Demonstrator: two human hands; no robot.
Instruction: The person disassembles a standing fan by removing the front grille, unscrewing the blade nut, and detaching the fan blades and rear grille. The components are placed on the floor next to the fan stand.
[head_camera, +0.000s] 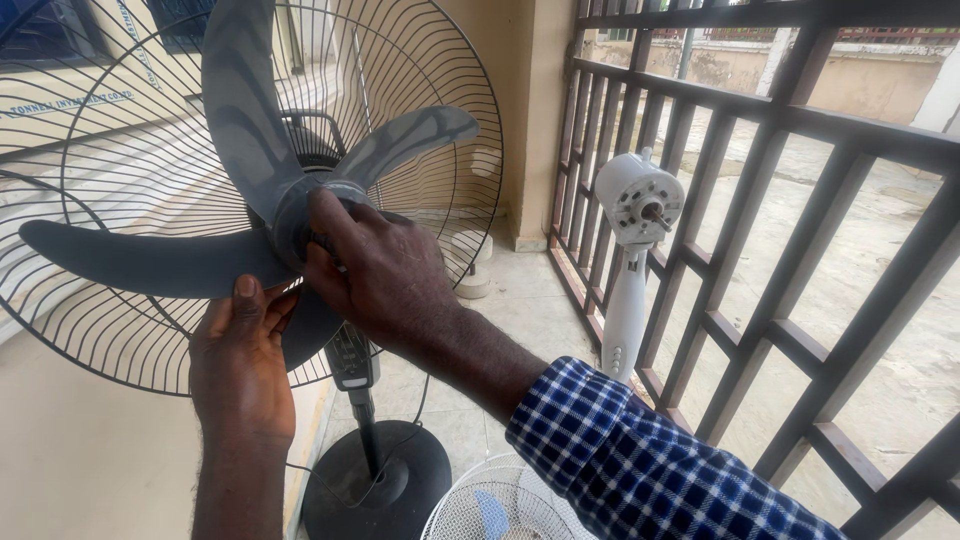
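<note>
While your left hand grips a grey fan blade, keep it from turning.
Your right hand, closed on the hub at centre-left, should twist squarely.

The right hand grips the hub of the grey fan blade, fingers on its centre. The left hand pinches the lower blade's edge. Behind sits the wire guard; a white bladeless fan stands near the metal grille.
</note>
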